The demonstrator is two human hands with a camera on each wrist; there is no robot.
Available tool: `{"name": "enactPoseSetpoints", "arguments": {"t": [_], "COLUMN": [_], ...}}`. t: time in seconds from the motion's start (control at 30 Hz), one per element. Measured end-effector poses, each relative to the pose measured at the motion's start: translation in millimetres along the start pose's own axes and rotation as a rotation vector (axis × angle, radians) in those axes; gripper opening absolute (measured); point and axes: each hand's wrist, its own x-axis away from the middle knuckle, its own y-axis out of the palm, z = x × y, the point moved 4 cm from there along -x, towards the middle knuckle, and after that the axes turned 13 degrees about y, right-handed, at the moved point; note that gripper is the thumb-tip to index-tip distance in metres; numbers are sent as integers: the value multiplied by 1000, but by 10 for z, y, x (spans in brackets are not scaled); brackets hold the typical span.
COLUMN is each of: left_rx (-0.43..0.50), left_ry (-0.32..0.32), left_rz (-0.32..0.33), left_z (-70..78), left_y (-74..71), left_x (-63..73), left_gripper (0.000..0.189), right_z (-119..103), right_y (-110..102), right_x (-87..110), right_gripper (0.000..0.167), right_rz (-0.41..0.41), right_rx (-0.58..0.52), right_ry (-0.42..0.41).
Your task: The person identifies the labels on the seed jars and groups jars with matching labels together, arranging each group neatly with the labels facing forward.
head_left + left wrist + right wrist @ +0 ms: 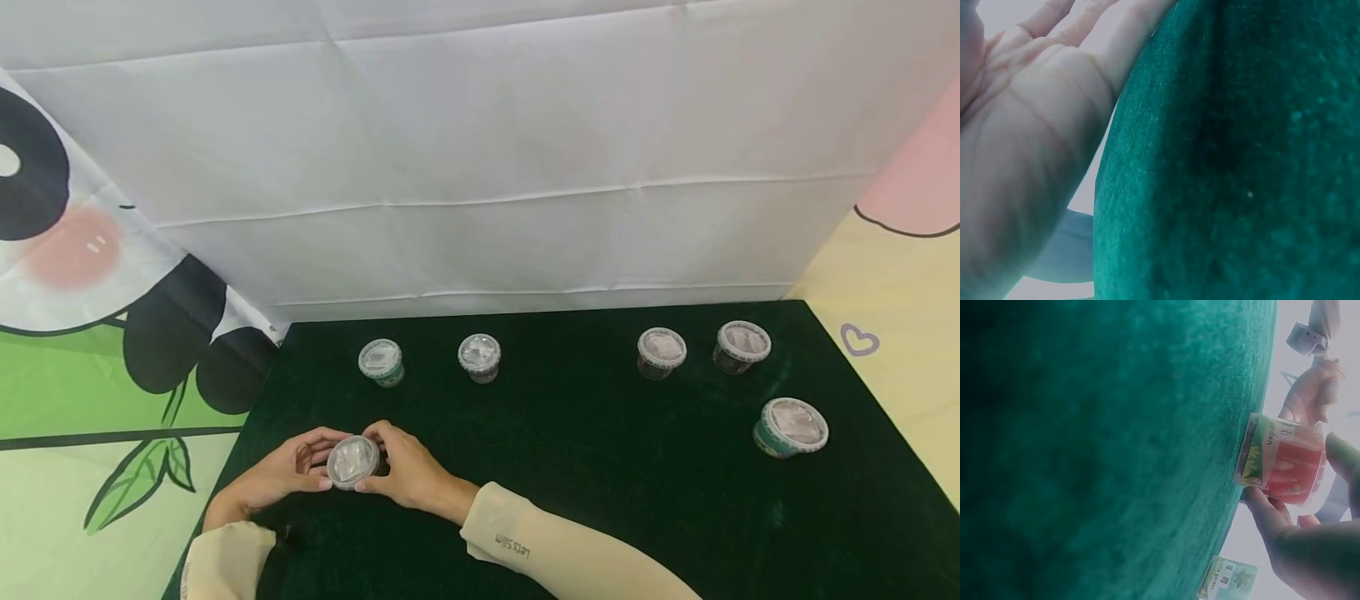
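Observation:
A small lidded plastic cup [353, 462] stands on the dark green cloth at the left front. In the right wrist view the cup [1288, 459] shows a red section and a green-and-white printed band with "garden" on it. My right hand [408, 471] pinches it from the right, thumb in front and fingers behind. From the left, my left hand [281, 471] curves round the same cup, its thumb at the near edge and fingers at the far side. The left wrist view shows only the left palm [1041, 106]; the fingertips and cup are out of that frame.
Behind the hands stand two similar cups, one left [381, 362] and one nearer the middle [480, 357]. At the right are three more: two at the back [662, 352] [742, 346] and one closer [791, 427]. A white cloth wall [525, 242] borders the table's far edge.

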Motion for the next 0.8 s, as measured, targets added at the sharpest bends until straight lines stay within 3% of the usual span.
{"name": "enactPoseSetpoints", "arguments": {"t": [0.17,0.33,0.57,0.8], "left_rx": [-13,-28,-152,-264], "left_ry": [43,139,240,228], "left_rz": [23,43,68,53], "left_z": [29,139,345,590], "left_y": [-7,-15,11,160], "left_x": [26,-7,-190,-423], "left_gripper": [59,64,64,64], "right_z": [13,32,100,131], "right_y": [-7,-118,-408,-759], "right_x": [-6,6,72,190], "right_gripper": [64,68,63,60], "right_rz": [-4,-9,23,70], "right_rx": [39,-1,-85,-141], "right_ry": [-30,-34,-8,-3]}}
